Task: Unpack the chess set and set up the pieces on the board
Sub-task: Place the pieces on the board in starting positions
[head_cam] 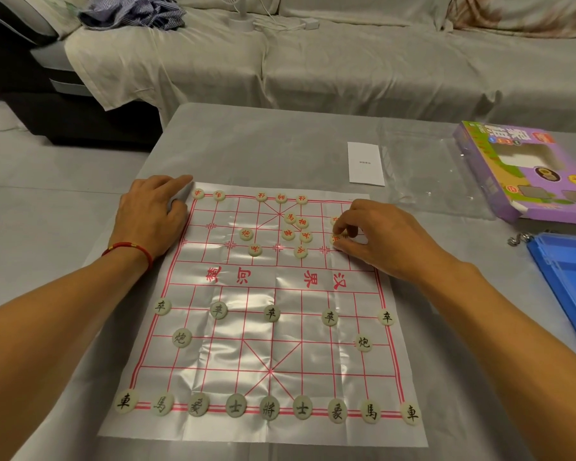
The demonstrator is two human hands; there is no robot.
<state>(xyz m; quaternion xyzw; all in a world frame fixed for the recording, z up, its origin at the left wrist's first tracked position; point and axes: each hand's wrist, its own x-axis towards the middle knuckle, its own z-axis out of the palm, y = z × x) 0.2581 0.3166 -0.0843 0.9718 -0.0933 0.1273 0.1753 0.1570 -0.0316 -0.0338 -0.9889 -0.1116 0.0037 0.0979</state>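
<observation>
In the head view, a red-marked disc (336, 239) is pinched at the right of centre by the fingers (345, 227) of the right hand (376, 237), low against the glossy, creased board sheet (233, 357) with its red printed grid. The left hand (152, 212) is laid flat at the sheet's upper left corner, fingers loose and grasping nothing; a red cord bracelet (130, 249) is worn at its wrist. Round, pale, smooth black-marked pieces (269, 408) are lined along the bottom rows. Loose red-marked pieces (296, 232) are clustered above centre. On the grey surface (280, 141), a purple cardboard box (526, 174), a white leaflet (365, 164) and a blue plastic tray (569, 277) are seen at the right.
</observation>
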